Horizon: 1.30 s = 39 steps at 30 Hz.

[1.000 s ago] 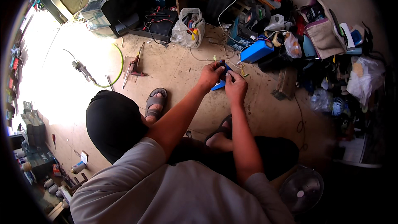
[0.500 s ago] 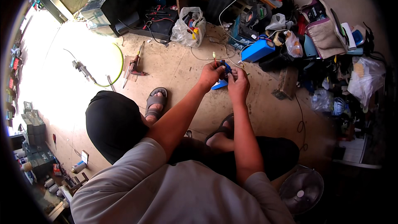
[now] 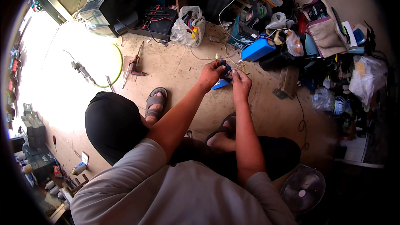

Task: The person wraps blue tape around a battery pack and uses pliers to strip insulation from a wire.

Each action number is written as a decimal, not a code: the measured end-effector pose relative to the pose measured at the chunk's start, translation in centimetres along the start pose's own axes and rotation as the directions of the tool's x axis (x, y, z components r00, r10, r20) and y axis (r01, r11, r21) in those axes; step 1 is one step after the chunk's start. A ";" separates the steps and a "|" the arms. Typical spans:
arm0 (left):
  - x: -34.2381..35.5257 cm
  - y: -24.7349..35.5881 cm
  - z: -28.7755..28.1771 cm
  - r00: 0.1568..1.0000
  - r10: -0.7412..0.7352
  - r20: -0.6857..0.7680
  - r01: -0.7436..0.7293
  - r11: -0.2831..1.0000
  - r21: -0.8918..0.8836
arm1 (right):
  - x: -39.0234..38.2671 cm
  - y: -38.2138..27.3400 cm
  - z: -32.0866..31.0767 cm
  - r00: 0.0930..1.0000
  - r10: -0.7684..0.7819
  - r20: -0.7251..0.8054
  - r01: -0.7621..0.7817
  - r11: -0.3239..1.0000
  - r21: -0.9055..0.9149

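I had the left hand (image 3: 212, 75) closed in a pinch around a small dark blue part (image 3: 226, 67), out ahead of the sandals (image 3: 156, 102). My right hand (image 3: 241, 84) met it from the other side, thumb and fingers drawn close; I could not tell whether they gripped it or only touched. A blue block (image 3: 221, 84) showed just below, and a larger blue pack (image 3: 258, 49) lay to the right.

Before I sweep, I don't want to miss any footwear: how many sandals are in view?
2: the left sandal on the left foot, and the right sandal on the right foot. Others may be hidden among the clutter.
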State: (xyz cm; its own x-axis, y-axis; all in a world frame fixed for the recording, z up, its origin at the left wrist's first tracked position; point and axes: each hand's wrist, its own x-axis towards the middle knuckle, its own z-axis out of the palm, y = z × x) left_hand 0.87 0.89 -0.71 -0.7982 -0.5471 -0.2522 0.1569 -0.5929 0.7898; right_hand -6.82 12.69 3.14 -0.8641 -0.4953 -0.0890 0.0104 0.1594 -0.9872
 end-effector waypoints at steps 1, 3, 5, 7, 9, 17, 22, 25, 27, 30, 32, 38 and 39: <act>0.1 -0.1 0.1 1.000 0.011 0.015 -0.012 1.000 0.011 | 0.2 0.3 -0.1 1.000 -0.003 0.010 0.003 1.000 0.012; 0.1 -0.3 0.0 0.999 0.037 0.021 -0.037 0.999 0.034 | 0.5 0.5 -0.2 1.000 0.015 0.019 -0.016 1.000 0.021; 0.1 -0.4 -0.2 0.998 0.051 0.021 -0.052 0.997 0.048 | 0.8 0.4 -0.1 0.998 0.056 0.014 -0.057 0.998 0.014; -0.2 0.0 0.1 0.998 0.050 0.031 -0.051 0.997 0.052 | 1.2 0.8 -0.3 0.998 0.051 0.046 -0.052 0.998 0.019; -0.3 0.4 0.2 0.998 0.047 0.030 -0.049 0.996 0.073 | 1.1 0.7 -0.2 0.995 0.064 0.074 -0.062 0.998 -0.031; 0.2 -0.2 0.2 0.991 0.131 -0.029 -0.122 0.968 0.219 | 1.2 1.5 -0.9 0.976 -0.073 0.205 0.104 0.984 -0.145; -0.3 0.6 0.6 0.997 0.055 -0.059 -0.049 0.995 0.085 | -0.3 -0.2 0.5 0.960 -0.260 0.106 0.280 0.887 -0.368; -0.9 1.6 1.2 0.993 -0.090 -0.075 0.096 0.991 0.092 | -0.6 -0.6 0.4 0.920 -0.377 0.105 0.375 0.773 -0.511; -0.6 1.6 1.0 0.997 -0.058 -0.050 0.062 0.995 0.084 | -0.6 -0.7 0.3 0.890 -0.437 0.130 0.430 0.710 -0.558; -0.6 1.5 0.7 0.998 -0.044 -0.041 0.048 0.996 0.080 | -0.7 -0.9 0.3 0.862 -0.485 0.150 0.475 0.666 -0.575; -0.6 1.5 1.0 0.999 -0.023 -0.037 0.026 0.998 0.062 | -0.6 -0.8 0.0 0.869 -0.480 0.124 0.461 0.689 -0.560; 0.2 0.1 0.6 0.998 0.027 -0.057 -0.027 1.000 0.005 | 0.0 0.7 0.1 0.993 -0.121 -0.008 0.121 0.992 -0.024; 0.1 0.3 0.7 0.997 0.028 -0.066 -0.029 1.000 -0.005 | 0.0 0.5 0.0 0.997 -0.073 0.004 0.073 0.997 -0.018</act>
State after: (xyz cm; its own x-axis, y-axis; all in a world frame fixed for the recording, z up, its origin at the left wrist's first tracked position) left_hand 0.38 1.11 -0.12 -0.7535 -0.6013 -0.2659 0.1827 -0.5800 0.7939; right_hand -6.81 12.79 2.70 -0.8604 -0.5093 -0.0175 -0.0618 0.1383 -0.9885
